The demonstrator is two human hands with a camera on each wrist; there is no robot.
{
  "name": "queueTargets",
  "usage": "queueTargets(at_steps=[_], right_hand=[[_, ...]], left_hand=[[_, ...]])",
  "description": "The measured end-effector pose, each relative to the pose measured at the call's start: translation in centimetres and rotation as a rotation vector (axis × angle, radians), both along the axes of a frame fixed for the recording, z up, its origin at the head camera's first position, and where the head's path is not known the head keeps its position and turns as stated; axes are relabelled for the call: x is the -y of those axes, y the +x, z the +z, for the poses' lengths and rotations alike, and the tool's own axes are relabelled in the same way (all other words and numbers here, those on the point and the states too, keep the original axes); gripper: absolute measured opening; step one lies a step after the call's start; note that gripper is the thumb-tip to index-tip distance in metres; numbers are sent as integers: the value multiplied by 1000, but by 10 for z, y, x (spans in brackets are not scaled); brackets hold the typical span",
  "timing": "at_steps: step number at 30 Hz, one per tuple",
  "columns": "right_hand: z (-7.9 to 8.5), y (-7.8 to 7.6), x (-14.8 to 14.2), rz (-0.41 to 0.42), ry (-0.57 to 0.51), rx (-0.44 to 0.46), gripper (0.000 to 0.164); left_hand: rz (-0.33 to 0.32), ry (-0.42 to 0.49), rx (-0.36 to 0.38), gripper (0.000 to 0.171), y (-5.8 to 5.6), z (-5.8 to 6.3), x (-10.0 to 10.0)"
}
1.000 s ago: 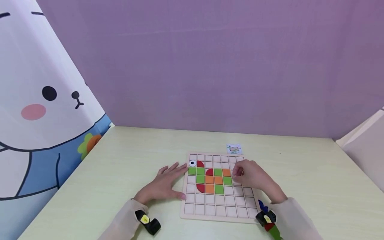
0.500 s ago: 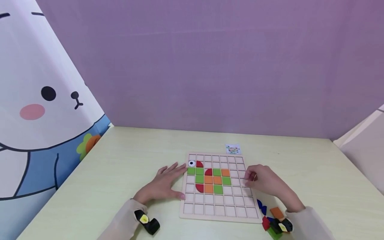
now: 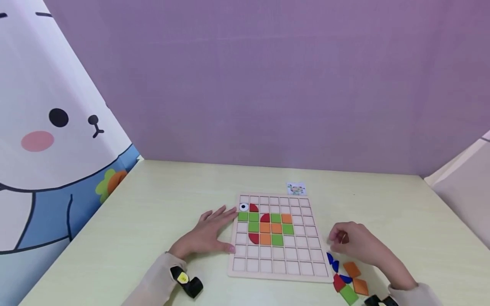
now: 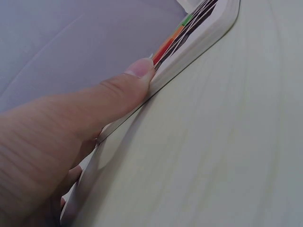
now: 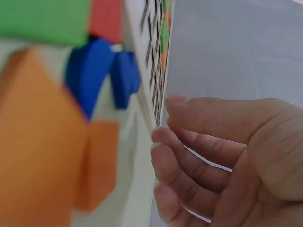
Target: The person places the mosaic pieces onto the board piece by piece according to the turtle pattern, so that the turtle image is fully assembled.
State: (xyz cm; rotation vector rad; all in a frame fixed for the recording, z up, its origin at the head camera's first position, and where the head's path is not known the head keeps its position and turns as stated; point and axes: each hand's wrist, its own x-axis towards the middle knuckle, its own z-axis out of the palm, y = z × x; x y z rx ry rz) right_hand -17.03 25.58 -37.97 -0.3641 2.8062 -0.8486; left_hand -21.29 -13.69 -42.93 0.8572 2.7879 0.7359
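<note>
A wooden grid board (image 3: 281, 267) lies on the table, with green, orange and red tiles and a round eye tile (image 3: 243, 207) set in its cells. Along its left edge rests my left hand (image 3: 206, 235), fingers spread, with the thumb touching the frame, as the left wrist view (image 4: 118, 94) also has it. My right hand (image 3: 356, 241) is off the board's right side, fingers loosely bent and nothing held. Below that hand lie loose pieces: orange squares (image 3: 351, 269), a green square (image 3: 348, 294), a red piece (image 3: 338, 282) and blue pieces (image 3: 346, 279).
A small printed card (image 3: 296, 188) lies behind the board's far edge. The pale table (image 3: 183, 187) ends at a purple cloth backdrop (image 3: 268, 85). At the left hangs a cloth with a cartoon animal (image 3: 57, 170).
My right hand has moved from over the board's right columns rightward and toward me, off the board, uncovering the loose pieces. The left hand stays at the left edge; the set tiles look unchanged.
</note>
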Motion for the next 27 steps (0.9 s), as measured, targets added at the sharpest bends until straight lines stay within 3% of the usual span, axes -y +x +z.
queueTargets(at_steps=[14, 21, 27], right_hand=[[-7, 10, -39, 128, -3, 44, 19], [-12, 17, -55, 206, -52, 84, 22], [-15, 19, -59, 214, -112, 131, 28]], left_hand=[[15, -2, 20, 96, 1, 0, 0], [13, 1, 22, 96, 2, 4, -2], [24, -7, 27, 96, 3, 4, -2]])
